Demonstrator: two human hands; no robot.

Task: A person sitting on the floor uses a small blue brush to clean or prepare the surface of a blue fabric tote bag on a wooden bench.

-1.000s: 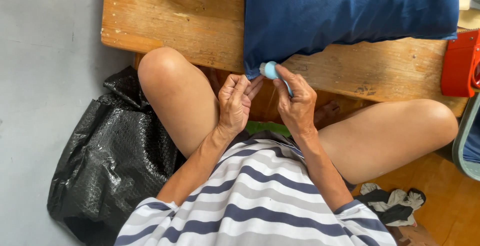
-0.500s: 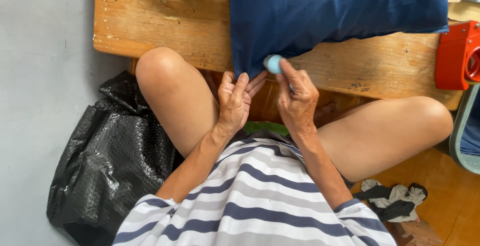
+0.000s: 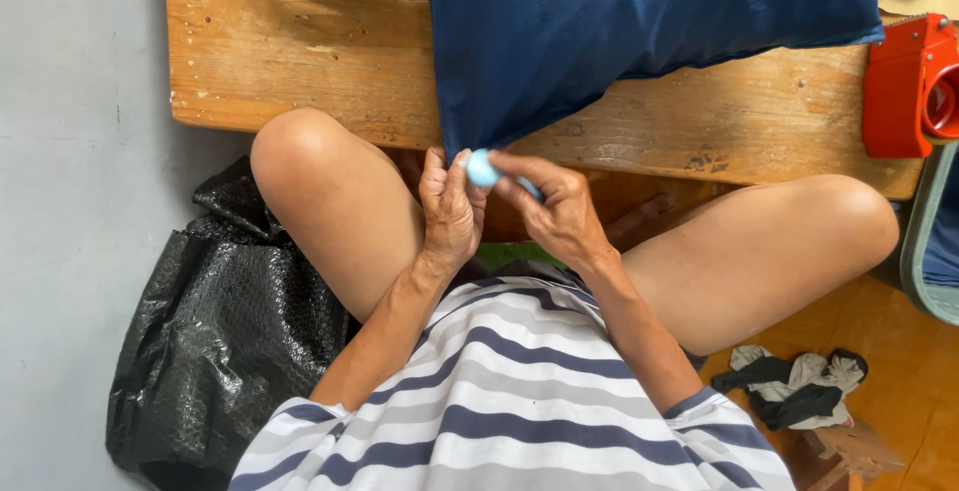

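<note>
My right hand (image 3: 559,213) pinches a small, rounded light-blue object (image 3: 481,168) between thumb and forefinger, just under the near corner of the dark-blue fabric bag (image 3: 639,31). My left hand (image 3: 450,209) is raised beside it, fingers close together and curled, its fingertips touching the bag's lower edge and the blue object; I cannot tell how firmly they grip. The bag lies across the worn wooden bench (image 3: 300,61), its corner hanging over the near edge above my lap. My bare knees spread left and right beneath the bench. A red plastic tape dispenser (image 3: 909,86) sits at the bench's right end. A crumpled black plastic bag (image 3: 220,331) lies on the grey floor to the left, and a bundle of dark and pale cloth (image 3: 794,386) lies at the near right.
</note>
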